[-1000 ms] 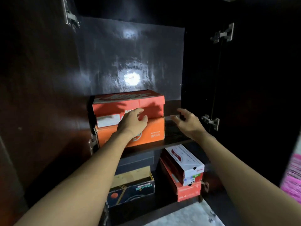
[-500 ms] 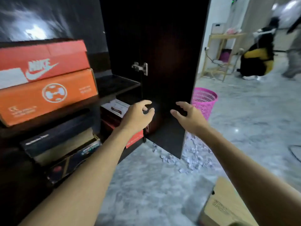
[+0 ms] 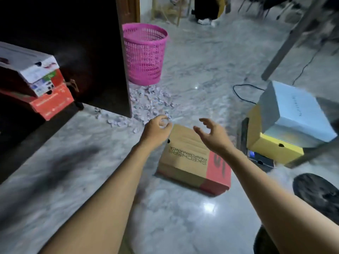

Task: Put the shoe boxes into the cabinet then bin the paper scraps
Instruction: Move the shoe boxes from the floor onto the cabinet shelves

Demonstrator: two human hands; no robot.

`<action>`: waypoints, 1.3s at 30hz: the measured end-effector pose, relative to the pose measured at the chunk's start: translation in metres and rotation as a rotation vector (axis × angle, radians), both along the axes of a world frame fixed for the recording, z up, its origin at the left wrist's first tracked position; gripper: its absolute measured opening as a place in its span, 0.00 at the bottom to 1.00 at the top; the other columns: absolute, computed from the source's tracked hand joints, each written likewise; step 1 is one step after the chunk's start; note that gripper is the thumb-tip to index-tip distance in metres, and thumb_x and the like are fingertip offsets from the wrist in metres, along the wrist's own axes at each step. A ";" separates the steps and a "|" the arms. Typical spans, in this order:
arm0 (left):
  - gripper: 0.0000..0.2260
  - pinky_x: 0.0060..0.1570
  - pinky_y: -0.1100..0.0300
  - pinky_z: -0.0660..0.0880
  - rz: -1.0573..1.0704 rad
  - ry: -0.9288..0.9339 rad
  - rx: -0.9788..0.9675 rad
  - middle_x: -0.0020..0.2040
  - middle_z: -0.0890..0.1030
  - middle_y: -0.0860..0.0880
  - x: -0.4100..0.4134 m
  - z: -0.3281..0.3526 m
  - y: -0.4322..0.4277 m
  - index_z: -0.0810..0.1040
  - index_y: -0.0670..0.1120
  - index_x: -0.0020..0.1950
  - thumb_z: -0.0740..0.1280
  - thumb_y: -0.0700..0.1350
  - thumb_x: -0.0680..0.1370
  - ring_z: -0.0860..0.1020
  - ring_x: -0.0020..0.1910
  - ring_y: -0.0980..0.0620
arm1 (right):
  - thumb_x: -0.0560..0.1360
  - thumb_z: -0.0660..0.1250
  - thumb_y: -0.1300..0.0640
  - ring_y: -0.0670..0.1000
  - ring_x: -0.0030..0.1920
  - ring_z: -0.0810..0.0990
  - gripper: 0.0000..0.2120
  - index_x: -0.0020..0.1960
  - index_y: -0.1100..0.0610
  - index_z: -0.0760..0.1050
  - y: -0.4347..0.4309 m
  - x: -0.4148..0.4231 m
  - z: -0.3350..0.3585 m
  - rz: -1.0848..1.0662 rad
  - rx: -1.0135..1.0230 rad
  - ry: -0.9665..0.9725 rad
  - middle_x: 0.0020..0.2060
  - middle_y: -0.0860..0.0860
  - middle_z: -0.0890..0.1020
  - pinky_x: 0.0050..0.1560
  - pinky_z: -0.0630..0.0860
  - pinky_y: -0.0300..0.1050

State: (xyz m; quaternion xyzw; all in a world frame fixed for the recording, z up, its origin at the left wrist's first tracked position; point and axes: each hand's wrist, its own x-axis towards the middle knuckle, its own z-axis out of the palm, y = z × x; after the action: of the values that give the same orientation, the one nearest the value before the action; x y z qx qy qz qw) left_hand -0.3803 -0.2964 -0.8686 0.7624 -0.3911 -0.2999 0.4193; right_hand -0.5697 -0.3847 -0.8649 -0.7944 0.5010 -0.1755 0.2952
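Observation:
A brown Skechers shoe box (image 3: 192,160) with a red end lies flat on the marble floor. My left hand (image 3: 157,130) hovers over its far left corner, fingers loosely curled, holding nothing. My right hand (image 3: 211,133) hangs above the box's far right side, fingers spread and empty. At the right a pale blue box (image 3: 293,110) sits tilted on a yellow box (image 3: 275,147), which rests on a dark box (image 3: 258,158). Paper scraps (image 3: 148,101) litter the floor by the pink bin (image 3: 145,54). Two boxes, white (image 3: 31,68) over red (image 3: 51,105), sit in the dark cabinet (image 3: 82,43).
The open cabinet door (image 3: 124,61) stands between the cabinet and the bin. A black cable (image 3: 242,88) snakes over the floor behind the stack. A metal leg (image 3: 289,41) slants at the upper right. A dark round object (image 3: 317,193) lies at the lower right. A person sits far back.
My view has swung from the cabinet shelves right and down to the floor. Both hands left the orange boxes on the shelf and now hover over the brown box.

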 end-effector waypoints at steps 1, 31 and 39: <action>0.20 0.49 0.60 0.70 -0.006 0.008 0.040 0.64 0.76 0.49 -0.014 -0.017 -0.004 0.71 0.51 0.71 0.65 0.52 0.79 0.78 0.54 0.50 | 0.78 0.67 0.44 0.55 0.68 0.74 0.26 0.71 0.55 0.71 -0.001 -0.014 -0.016 -0.021 0.026 0.010 0.67 0.56 0.76 0.66 0.72 0.53; 0.40 0.60 0.51 0.71 0.195 0.116 0.316 0.70 0.72 0.53 -0.081 -0.168 0.058 0.52 0.56 0.78 0.69 0.60 0.71 0.72 0.66 0.46 | 0.58 0.81 0.40 0.50 0.62 0.76 0.51 0.73 0.51 0.59 0.037 -0.145 -0.166 -0.198 0.450 -0.222 0.64 0.49 0.75 0.63 0.76 0.51; 0.43 0.65 0.54 0.67 0.124 0.135 0.329 0.70 0.71 0.57 -0.081 -0.166 0.067 0.47 0.63 0.78 0.72 0.60 0.72 0.70 0.69 0.48 | 0.53 0.84 0.41 0.42 0.64 0.75 0.59 0.76 0.48 0.56 0.035 -0.153 -0.174 -0.125 0.442 -0.286 0.62 0.36 0.73 0.64 0.75 0.51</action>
State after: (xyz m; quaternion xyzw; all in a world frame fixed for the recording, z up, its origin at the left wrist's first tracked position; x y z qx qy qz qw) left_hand -0.4616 -0.2298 -1.0343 0.8214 -0.2602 -0.3840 0.3318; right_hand -0.7228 -0.3492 -1.0387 -0.6451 0.5285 -0.1902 0.5180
